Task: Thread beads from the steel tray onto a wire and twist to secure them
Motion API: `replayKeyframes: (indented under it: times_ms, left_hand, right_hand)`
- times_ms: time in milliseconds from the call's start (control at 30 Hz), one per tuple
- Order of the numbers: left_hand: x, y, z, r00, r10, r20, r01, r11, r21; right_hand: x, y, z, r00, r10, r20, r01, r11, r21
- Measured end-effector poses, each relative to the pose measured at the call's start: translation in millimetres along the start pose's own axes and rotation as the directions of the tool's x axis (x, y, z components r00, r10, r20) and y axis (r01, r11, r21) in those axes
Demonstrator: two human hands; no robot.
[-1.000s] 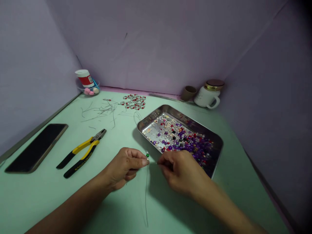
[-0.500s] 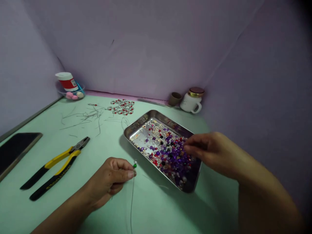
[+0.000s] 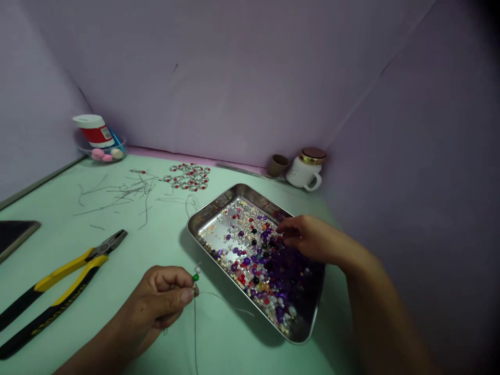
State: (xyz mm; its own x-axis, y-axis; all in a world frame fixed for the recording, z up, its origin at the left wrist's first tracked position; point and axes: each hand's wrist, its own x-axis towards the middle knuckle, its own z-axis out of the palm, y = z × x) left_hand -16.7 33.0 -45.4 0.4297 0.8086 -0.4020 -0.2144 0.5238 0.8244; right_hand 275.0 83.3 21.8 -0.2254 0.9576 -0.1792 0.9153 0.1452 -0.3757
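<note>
My left hand (image 3: 164,298) is closed in a pinch on a thin beaded wire (image 3: 195,333). A green bead (image 3: 196,277) and a clear-white bead (image 3: 197,270) sit on it just above the fingertips, and its tail hangs down. Over the right side of a metal tray (image 3: 219,264), my right hand (image 3: 312,238) reaches in among loose beads (image 3: 250,260), its fingers bent and slightly apart. No bead shows between them, though the fingertips are partly shaded. Purple, red, black, clear and gold beads cover much of the tray floor.
Yellow-and-black pliers (image 3: 86,265) lie at left, near a dark flat device (image 3: 15,234). Farther back are loose wire pieces (image 3: 133,190) and a red-beaded wire piece (image 3: 190,176). A bowl (image 3: 121,148) holding a white-and-red container, a brown cup (image 3: 278,165) and a lidded mug (image 3: 303,172) stand behind.
My right hand has shifted left over the beads, its fingers spreading a little. My left hand still pinches the beaded wire. The whole view has moved slightly, with the pliers now farther left.
</note>
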Motion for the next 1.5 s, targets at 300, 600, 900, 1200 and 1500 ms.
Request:
replayKeyframes:
  times_ms: [300, 600, 900, 1200, 1500]
  left_hand:
    - [-1, 2, 4.0, 1.0, -0.008, -0.007, 0.008, 1.0, 0.002]
    - [1, 1, 3.1, 1.0, -0.004, -0.005, 0.004, 1.0, 0.007]
    - [3, -2, 1.9, 1.0, 0.001, 0.031, -0.002, 1.0, 0.008]
    - [2, -4, -0.5, 0.999, -0.001, 0.042, 0.001, 1.0, 0.009]
    - [3, 0, 3.3, 1.0, -0.008, 0.021, 0.008, 1.0, 0.017]
  right_hand:
    - [7, -43, 38, 0.973, -0.197, -0.123, 0.201, 0.979, 0.027]
    - [8, -17, 26, 0.964, -0.079, -0.253, 0.07, 0.997, -0.042]
    - [15, -2, 19, 0.962, 0.049, -0.27, -0.067, 0.996, -0.06]
    - [6, -4, 20, 0.998, 0.049, 0.031, -0.044, 0.984, -0.171]
    - [-5, -32, 24, 0.98, -0.007, 0.197, 0.017, 0.999, -0.049]
